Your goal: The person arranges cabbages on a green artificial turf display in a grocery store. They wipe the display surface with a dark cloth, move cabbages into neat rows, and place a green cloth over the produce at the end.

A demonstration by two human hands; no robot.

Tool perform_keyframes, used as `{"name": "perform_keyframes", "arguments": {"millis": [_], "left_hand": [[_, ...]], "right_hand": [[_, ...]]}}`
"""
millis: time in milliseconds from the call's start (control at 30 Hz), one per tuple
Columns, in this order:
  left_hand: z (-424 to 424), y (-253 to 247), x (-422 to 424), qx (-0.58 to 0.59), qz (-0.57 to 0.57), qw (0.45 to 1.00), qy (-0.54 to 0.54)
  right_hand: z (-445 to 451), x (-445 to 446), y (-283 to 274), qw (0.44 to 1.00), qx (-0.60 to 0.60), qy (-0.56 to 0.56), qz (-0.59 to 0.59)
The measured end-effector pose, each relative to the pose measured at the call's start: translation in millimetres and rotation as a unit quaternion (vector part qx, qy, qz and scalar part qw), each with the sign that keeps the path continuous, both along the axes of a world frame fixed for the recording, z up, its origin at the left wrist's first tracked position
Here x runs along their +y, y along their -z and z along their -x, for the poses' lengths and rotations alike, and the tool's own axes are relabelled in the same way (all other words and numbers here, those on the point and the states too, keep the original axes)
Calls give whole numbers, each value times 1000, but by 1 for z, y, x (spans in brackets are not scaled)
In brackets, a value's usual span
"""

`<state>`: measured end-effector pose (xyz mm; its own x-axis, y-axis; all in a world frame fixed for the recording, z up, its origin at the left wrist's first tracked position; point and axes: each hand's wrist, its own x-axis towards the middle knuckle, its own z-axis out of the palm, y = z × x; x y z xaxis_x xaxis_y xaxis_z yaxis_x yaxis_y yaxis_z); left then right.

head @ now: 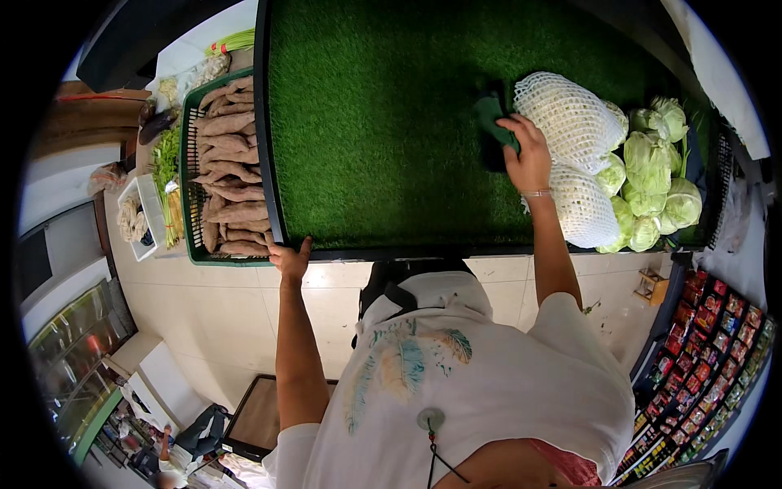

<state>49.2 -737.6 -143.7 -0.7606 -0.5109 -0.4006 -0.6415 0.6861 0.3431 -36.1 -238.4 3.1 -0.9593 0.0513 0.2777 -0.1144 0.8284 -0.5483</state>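
Observation:
A display stand covered in green artificial turf [391, 134] lies before me, framed by a black edge. My right hand [528, 150] grips a dark green cloth [490, 116] over the turf, right of the middle. Just beside that hand are cauliflowers in white foam netting [568, 119], with green cabbages [647, 162] to their right. My left hand [292, 260] rests at the stand's near left corner, its thumb on the edge and its other fingers by the rim of the sweet potato crate; whether it grips the edge is unclear.
A green plastic crate [194, 244] of sweet potatoes [235, 159] adjoins the stand's left side. Farther left are leafy greens [165, 162] and a white foam box [153, 208]. Shelves of packaged goods [696, 360] stand lower right. Another person [177, 458] is at lower left.

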Motion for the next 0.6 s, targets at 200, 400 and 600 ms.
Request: {"name": "perform_keyframes", "arguments": {"millis": [200,400,600], "left_hand": [[10,-11,4,-72,-19,997,-23],[13,-11,3,-44,4,999,-11],[12,-29,17,-56,-43,997,-31]], "right_hand": [[-49,-82,83,992,-81,-82,49],[-76,-126,68,860,-290,-136,397],[-32,-3,21,995,-13,-1,-102]]}}
